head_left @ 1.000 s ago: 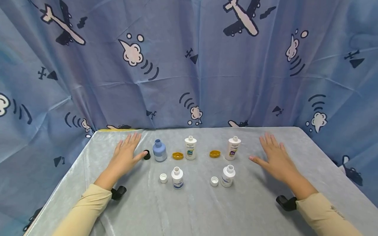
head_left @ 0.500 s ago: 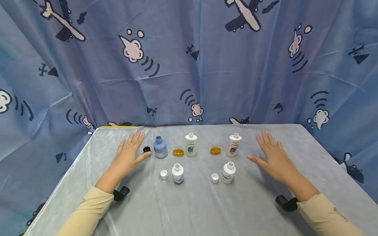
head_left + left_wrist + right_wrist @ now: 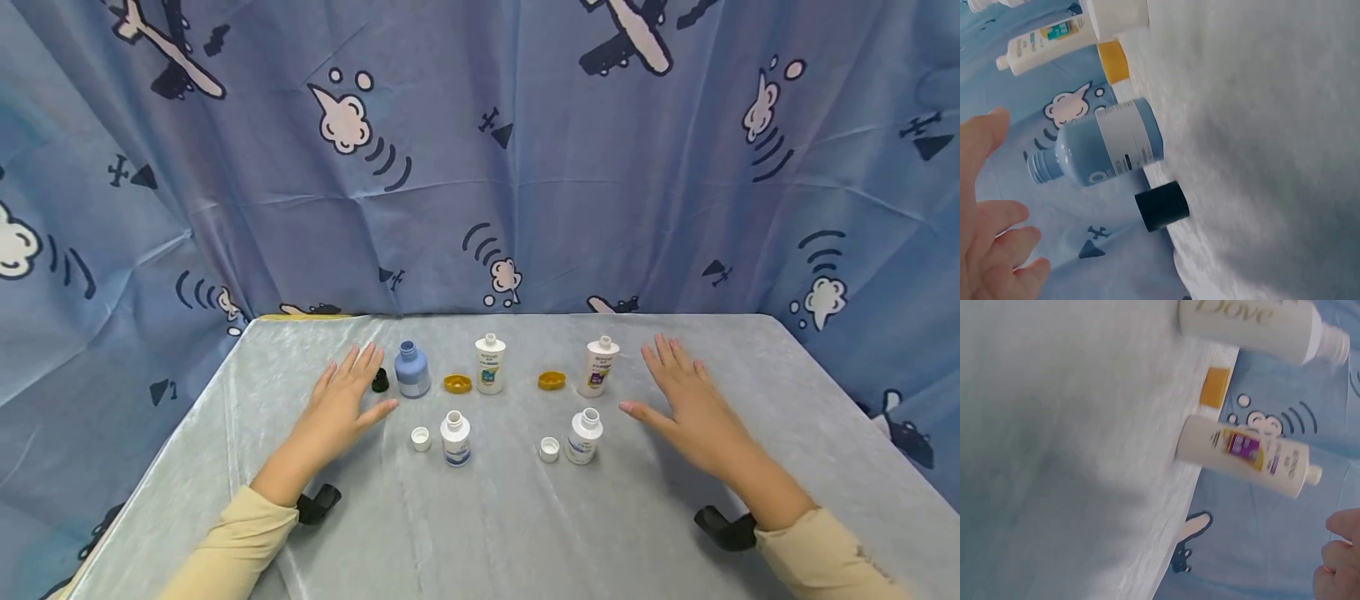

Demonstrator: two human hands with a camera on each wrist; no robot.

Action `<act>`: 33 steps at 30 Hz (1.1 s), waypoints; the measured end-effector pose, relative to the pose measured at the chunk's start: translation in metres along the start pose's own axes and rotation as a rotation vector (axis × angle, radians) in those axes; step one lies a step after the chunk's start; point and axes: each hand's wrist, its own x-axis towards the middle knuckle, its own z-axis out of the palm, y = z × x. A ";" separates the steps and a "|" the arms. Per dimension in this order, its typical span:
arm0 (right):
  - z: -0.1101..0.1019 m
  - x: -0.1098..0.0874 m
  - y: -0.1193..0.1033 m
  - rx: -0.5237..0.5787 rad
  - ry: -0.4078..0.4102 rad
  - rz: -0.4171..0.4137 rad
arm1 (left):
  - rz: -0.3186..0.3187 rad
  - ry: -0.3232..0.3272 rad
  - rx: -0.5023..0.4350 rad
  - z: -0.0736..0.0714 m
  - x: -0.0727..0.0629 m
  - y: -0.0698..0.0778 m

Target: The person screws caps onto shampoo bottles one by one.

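I find the left hand [image 3: 335,408] with fingers straight and thumb apart, near the black cap [image 3: 380,382] and upright blue bottle [image 3: 412,373]. The right hand [image 3: 696,414] is likewise extended, near the purple-labelled bottle [image 3: 597,368]. Between the hands on the table [image 3: 495,533], I record three upright white bottles [image 3: 456,441], two yellow caps [image 3: 457,383] and two white caps [image 3: 421,439].

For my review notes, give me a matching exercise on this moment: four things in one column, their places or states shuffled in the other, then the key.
Things
1. blue bottle
2. black cap
3. bottle with a purple label
4. right hand

Places and states
A. right end of the back row
B. spread, holding nothing
C. leftmost bottle, no cap on
D. between the left hand and the blue bottle

Right pairs: 1-C, 2-D, 3-A, 4-B
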 end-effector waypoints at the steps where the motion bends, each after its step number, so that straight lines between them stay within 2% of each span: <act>1: 0.000 0.000 -0.003 0.002 -0.001 -0.008 | 0.002 0.005 -0.004 0.001 -0.001 0.001; 20: 0.009 -0.004 -0.042 0.009 0.003 -0.101 | 0.085 0.005 -0.049 0.011 -0.008 0.018; 33: 0.022 -0.004 -0.081 -0.013 0.008 -0.204 | 0.100 -0.015 -0.064 0.017 -0.010 0.023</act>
